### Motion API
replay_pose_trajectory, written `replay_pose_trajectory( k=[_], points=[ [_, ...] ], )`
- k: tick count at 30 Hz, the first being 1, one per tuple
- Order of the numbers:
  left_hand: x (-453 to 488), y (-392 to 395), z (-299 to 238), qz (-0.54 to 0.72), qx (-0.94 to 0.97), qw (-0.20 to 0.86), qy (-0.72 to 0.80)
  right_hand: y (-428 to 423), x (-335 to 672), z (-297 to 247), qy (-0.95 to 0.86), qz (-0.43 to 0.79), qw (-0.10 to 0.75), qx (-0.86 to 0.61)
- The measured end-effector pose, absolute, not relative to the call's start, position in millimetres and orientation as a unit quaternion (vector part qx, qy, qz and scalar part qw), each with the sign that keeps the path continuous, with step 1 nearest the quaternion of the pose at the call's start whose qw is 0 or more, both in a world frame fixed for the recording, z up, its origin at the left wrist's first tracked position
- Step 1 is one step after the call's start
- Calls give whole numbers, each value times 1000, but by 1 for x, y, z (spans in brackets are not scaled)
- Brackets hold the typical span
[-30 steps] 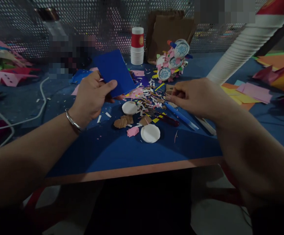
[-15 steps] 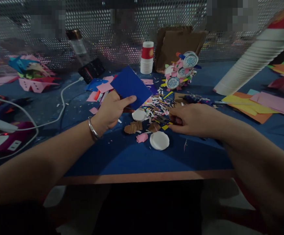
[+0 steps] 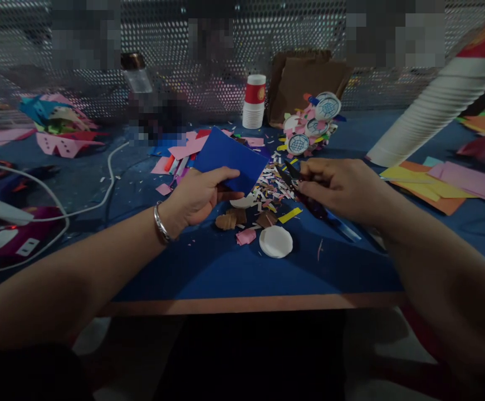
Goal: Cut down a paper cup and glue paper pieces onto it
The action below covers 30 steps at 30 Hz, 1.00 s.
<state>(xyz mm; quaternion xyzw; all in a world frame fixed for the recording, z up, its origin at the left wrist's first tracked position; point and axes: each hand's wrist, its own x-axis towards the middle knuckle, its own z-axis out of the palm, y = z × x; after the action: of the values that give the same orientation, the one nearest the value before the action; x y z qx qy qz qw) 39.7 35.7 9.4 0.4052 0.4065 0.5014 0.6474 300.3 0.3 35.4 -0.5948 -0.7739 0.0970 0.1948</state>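
My left hand (image 3: pixel 202 195) is closed on a dark blue card (image 3: pixel 230 159), thumb on top, holding it tilted above the blue table (image 3: pixel 209 267). My right hand (image 3: pixel 344 186) is closed on a dark tool that looks like scissors (image 3: pixel 289 174), its tip pointing left toward the card over a pile of paper scraps (image 3: pixel 270 188). Below the hands lie a white disc (image 3: pixel 275 242), a second white disc (image 3: pixel 242 202), brown cardboard bits (image 3: pixel 226 221), a pink scrap (image 3: pixel 245 236) and a yellow strip (image 3: pixel 290 215). A blue pen (image 3: pixel 344 228) lies under my right hand.
A short stack of paper cups (image 3: pixel 254 103), brown cardboard (image 3: pixel 307 78) and round printed cutouts (image 3: pixel 314 120) stand at the back before a perforated panel. A long leaning cup stack (image 3: pixel 426 111) and coloured sheets (image 3: pixel 438 178) are at right. A white cable (image 3: pixel 109 181) crosses the left. The table edge (image 3: pixel 246 303) is near.
My right hand has lifted from the scraps and now grips the dark tool, raised toward the card. My left hand has lowered the blue card slightly.
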Motion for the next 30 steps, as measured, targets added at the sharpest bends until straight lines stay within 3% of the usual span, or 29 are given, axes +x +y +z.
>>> replay_pose_trajectory(
  k=[4,8,12,19,26,30],
  points=[
    [38,36,9,485,416,670,378,-3,297,36,-753,170,266,-577],
    [37,37,9,485,409,677,372,-7,290,36,-700,321,350,-533],
    [37,36,11,482,405,687,364,-10,284,36,-646,421,377,-513],
    [38,35,10,478,422,679,365,-10,284,31,-652,401,378,-521],
    [38,40,9,535,396,641,382,-11,281,28,-623,388,462,-497],
    [38,40,9,542,395,637,381,-10,280,28,-648,368,440,-501]
  ],
)
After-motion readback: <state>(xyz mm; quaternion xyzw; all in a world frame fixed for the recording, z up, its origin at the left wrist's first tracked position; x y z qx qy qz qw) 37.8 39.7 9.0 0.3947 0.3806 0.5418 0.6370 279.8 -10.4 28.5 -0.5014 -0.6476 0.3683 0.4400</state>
